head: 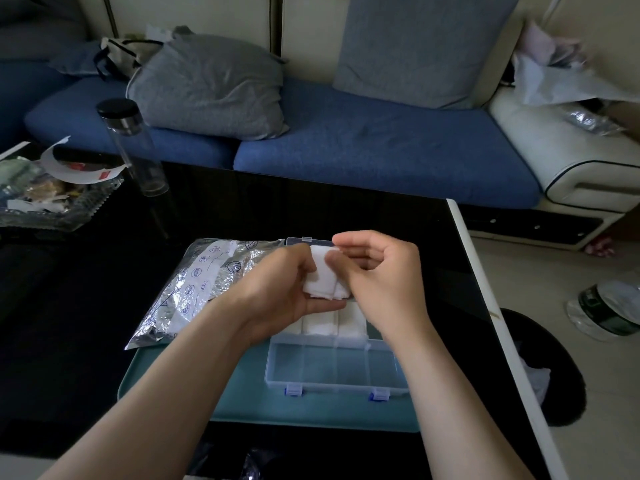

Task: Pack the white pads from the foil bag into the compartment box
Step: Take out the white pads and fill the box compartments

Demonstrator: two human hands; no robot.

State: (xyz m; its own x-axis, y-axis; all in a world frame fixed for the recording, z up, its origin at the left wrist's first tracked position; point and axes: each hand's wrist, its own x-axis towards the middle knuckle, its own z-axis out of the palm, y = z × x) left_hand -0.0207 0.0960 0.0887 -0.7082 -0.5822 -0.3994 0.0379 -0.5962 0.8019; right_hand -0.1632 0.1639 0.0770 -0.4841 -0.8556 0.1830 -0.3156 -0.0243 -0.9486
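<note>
Hovering beside the foil bag (204,282), the left hand (284,292) curls round a stack of white pads (323,284) while the right hand (379,278) pinches one loose above the compartment box (384,367) — next, I judge, it goes into a free compartment.

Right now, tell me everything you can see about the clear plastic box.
The box is clear plastic, lying open on a teal tray beside the foil bag. Its near half has two blue latches and looks empty; the far half's compartments hold white pads. The left hand and right hand hold another pad above it, hiding part.
</note>
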